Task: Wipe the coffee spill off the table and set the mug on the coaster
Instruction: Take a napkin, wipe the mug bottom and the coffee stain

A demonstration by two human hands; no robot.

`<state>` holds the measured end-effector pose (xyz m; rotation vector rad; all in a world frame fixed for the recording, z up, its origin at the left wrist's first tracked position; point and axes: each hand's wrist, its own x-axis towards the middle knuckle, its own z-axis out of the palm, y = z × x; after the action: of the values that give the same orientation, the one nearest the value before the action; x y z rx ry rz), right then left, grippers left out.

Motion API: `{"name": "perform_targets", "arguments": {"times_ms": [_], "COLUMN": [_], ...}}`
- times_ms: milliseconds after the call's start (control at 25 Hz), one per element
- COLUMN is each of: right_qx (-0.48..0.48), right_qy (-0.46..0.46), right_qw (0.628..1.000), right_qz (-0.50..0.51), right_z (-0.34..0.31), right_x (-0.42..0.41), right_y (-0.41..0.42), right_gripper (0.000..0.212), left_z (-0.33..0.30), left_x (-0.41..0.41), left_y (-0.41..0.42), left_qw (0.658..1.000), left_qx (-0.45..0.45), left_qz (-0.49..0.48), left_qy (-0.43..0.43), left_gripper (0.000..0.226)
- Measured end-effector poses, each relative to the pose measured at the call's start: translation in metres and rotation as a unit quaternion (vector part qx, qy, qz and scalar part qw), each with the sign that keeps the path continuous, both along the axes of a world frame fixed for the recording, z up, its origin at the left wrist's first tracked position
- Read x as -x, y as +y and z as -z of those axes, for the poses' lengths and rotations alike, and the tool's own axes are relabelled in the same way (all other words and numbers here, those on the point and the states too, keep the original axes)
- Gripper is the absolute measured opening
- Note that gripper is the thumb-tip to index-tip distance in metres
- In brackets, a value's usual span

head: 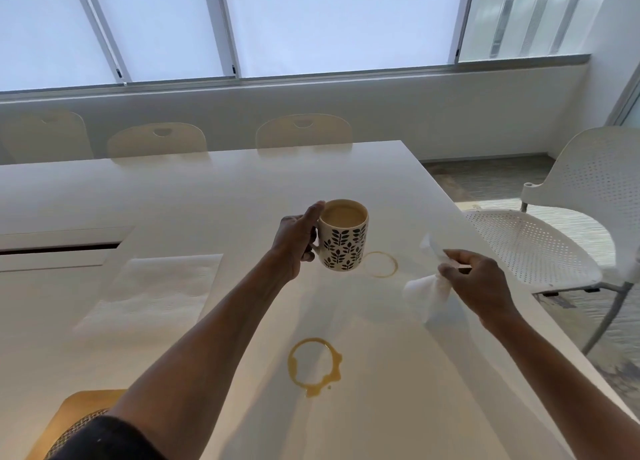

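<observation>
Left hand is wrapped around the handle side of the mug, holding it up off the table, and the right hand is pinching a bunched-up paper towel just above the surface.

The table looks slick and white, so coffee should lift off easily without scrubbing. The mug looks ceramic and is nearly full, so I'd guess it's heavy-ish, breakable and sloshy; keep it level and hold on by the handle. A flat napkin lies spare to the left. The coaster pokes out at the near left corner, partly under the arm. The towel is soft and floppy, better balled up than dangling. The big ring-shaped spill sits near, and a fainter ring lies just beside the mug.
</observation>
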<state>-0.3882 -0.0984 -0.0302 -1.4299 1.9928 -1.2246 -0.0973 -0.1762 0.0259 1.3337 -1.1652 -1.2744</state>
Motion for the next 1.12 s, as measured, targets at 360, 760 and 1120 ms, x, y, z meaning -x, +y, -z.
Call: {"name": "perform_targets", "arguments": {"times_ms": [360, 760, 1120], "right_qx": [-0.034, -0.108, 0.006], "right_qy": [0.284, 0.347, 0.367], "right_qw": [0.955, 0.891, 0.882], "right_qz": [-0.078, -0.271, -0.297], "right_z": [0.062, 0.06, 0.05], "right_x": [-0.01, -0.083, -0.078], "right_y": [-0.078, -0.08, 0.009], "right_gripper": [0.032, 0.06, 0.049], "left_z": [0.01, 0.011, 0.011], "left_x": [0.0, -0.01, -0.005], "left_y": [-0.021, -0.025, -0.018], "left_qw": [1.0, 1.0, 1.0], "left_qx": [-0.002, -0.003, 0.001], "left_qz": [-0.008, -0.026, -0.015], "left_qy": [0.002, -0.008, 0.002], "left_gripper": [0.045, 0.045, 0.045]}}
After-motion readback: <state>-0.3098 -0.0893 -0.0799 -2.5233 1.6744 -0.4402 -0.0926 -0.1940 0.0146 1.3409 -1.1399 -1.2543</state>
